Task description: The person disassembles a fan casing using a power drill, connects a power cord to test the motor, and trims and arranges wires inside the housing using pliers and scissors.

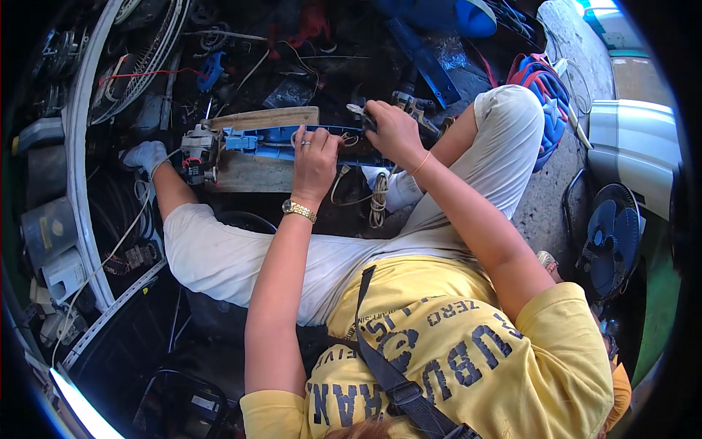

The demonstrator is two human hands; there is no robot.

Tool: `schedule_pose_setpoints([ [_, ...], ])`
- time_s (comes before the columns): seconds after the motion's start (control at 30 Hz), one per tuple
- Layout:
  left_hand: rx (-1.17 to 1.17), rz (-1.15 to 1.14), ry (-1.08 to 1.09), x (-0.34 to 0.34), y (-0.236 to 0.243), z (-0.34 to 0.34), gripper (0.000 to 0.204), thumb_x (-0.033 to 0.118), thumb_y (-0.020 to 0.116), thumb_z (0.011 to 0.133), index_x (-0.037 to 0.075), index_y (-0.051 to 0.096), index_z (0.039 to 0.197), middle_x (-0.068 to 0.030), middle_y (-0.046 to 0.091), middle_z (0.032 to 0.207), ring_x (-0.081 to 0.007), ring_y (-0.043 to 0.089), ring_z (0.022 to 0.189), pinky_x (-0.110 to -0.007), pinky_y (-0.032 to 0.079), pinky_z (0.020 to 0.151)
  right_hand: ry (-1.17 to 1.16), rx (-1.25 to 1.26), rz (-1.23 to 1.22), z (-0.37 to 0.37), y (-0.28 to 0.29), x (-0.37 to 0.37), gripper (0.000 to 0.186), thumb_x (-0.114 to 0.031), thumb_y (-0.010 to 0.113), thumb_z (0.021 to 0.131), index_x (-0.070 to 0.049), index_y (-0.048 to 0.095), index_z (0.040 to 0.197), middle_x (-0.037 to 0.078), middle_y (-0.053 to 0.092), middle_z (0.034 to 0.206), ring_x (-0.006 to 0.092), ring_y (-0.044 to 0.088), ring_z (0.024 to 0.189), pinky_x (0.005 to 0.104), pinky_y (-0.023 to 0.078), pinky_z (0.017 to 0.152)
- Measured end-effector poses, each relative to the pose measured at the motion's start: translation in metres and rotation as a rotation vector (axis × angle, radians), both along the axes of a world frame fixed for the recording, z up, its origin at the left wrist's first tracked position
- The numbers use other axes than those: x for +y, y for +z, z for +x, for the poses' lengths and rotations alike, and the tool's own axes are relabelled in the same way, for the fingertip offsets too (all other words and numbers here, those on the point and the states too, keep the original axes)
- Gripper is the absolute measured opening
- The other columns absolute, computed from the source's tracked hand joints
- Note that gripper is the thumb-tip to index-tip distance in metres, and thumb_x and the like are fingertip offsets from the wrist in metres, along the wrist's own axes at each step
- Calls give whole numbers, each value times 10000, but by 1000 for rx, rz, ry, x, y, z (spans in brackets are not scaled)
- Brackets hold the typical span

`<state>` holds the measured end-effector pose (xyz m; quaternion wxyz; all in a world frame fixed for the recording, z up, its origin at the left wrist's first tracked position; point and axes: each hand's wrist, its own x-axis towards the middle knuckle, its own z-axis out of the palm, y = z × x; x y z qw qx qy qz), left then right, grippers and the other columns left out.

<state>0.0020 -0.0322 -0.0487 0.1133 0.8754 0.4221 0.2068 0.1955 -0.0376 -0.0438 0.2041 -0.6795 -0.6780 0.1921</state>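
While my right hand [395, 133] clenches pliers [357, 110], my left hand [315, 162] touches the blue casing [275, 135] left of them, its closure unclear.

taken from the middle of the view, the left hand [316, 157] is at 11 o'clock, over the end of a long housing [274, 135]. a wooden board [252, 174] lies along the housing's 6 o'clock side. the motor [197, 150] sits at 10 o'clock, at the housing's far-left end, its cable [121, 238] running toward 8 o'clock. the right hand [395, 130] is at 1 o'clock, a hand tool [357, 110] in it, its tip toward 12. near the centre, a cord bundle [378, 203] lies beside the right foot [401, 189]. the backpack [552, 102] is at 2 o'clock, beyond the right knee; the fan [610, 234], at 3.
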Motion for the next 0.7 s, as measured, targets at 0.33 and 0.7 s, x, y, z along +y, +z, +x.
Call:
schedule_pose_setpoints([
  [0.33, -48, 42, 28, -9, -12, -1, 140, 133, 656, 701, 109, 540, 774, -57, 499, 860, -235, 524, 875, -475, 312, 1057, -12, 116, -221, 1, -5, -13, 314, -259, 721, 758, -73, 605, 983, 138, 653, 891, 346, 642, 870, 441, 507, 731],
  [0.7, -23, -14, 9, -15, -1, -3, 180, 223, 683, 702, 108, 557, 758, -59, 512, 879, -240, 522, 892, -468, 254, 1080, 104, 351, -245, 18, 0, -15, 210, -116, 708, 772, -12, 613, 928, 147, 625, 849, 298, 615, 787, 366, 475, 716],
])
